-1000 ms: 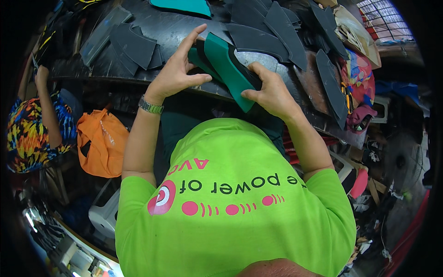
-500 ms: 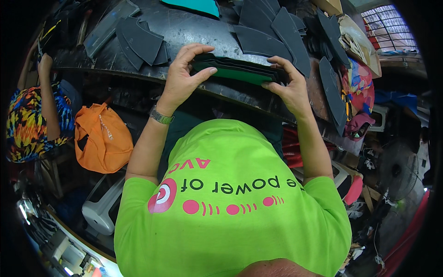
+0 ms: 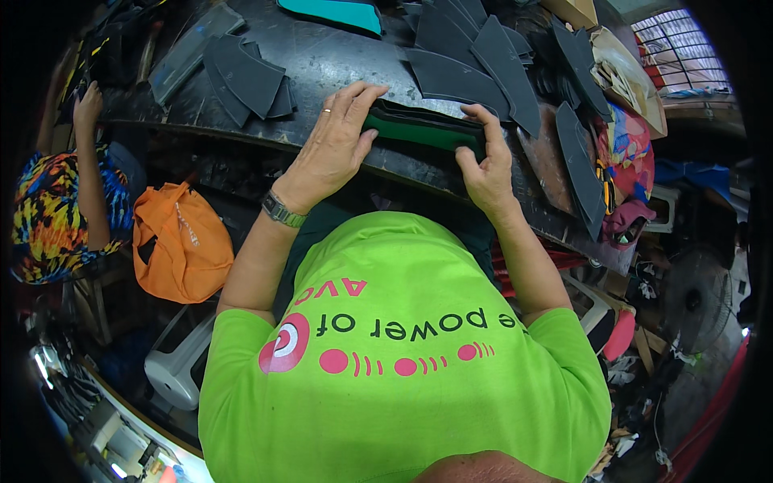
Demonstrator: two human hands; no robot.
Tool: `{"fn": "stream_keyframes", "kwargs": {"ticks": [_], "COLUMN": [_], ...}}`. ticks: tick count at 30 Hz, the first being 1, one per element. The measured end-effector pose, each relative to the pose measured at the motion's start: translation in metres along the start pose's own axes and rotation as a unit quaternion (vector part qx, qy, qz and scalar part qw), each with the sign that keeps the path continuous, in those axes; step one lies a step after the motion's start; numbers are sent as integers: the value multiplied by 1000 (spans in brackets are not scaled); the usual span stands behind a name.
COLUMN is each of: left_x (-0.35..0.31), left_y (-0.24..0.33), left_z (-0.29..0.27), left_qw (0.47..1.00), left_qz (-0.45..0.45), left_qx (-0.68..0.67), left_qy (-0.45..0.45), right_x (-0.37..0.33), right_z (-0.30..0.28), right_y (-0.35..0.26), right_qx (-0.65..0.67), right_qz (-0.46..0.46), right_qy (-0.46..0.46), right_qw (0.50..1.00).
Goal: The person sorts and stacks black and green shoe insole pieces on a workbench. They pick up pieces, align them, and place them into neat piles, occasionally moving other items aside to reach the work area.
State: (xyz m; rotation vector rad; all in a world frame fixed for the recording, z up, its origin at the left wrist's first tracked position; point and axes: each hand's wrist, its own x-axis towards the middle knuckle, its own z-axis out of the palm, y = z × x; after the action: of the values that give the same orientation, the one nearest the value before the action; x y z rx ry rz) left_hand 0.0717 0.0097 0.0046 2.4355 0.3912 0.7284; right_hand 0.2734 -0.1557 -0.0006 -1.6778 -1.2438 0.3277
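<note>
Between my hands stands a small stack of dark, flat cut pieces, green on the side toward me, held on edge at the near edge of the black table. My left hand grips its left end, fingers over the top and thumb on the near side. At the right end my right hand is closed on the stack, fingers behind and thumb in front. Beyond them lie several dark grey curved cut pieces. A smaller fan of grey pieces rests farther left.
The black table runs across the top. A teal piece lies at its far edge, a clear plastic-like sheet at left. An orange bag hangs left of me, near another person's arm. A fan stands right.
My left hand has shifted right along the stack and turned its back up more. My right hand has moved slightly left and down. The stack's layers look closer together.
</note>
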Motion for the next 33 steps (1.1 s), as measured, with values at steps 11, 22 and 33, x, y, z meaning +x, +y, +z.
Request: {"fn": "stream_keyframes", "kwargs": {"ticks": [11, 22, 33], "left_x": [6, 110, 144], "left_y": [-1, -143, -254], "left_z": [-8, -111, -75], "left_qw": [999, 959, 972], "left_qz": [-21, -156, -189], "left_qx": [-33, -193, 113], "left_qy": [9, 136, 80], "right_x": [19, 176, 220], "right_z": [-17, 76, 149], "right_y": [-17, -20, 3], "right_qx": [-53, 103, -175], "right_qz": [39, 71, 57], "right_qy": [-119, -19, 70], "right_qw": [991, 992, 981]}}
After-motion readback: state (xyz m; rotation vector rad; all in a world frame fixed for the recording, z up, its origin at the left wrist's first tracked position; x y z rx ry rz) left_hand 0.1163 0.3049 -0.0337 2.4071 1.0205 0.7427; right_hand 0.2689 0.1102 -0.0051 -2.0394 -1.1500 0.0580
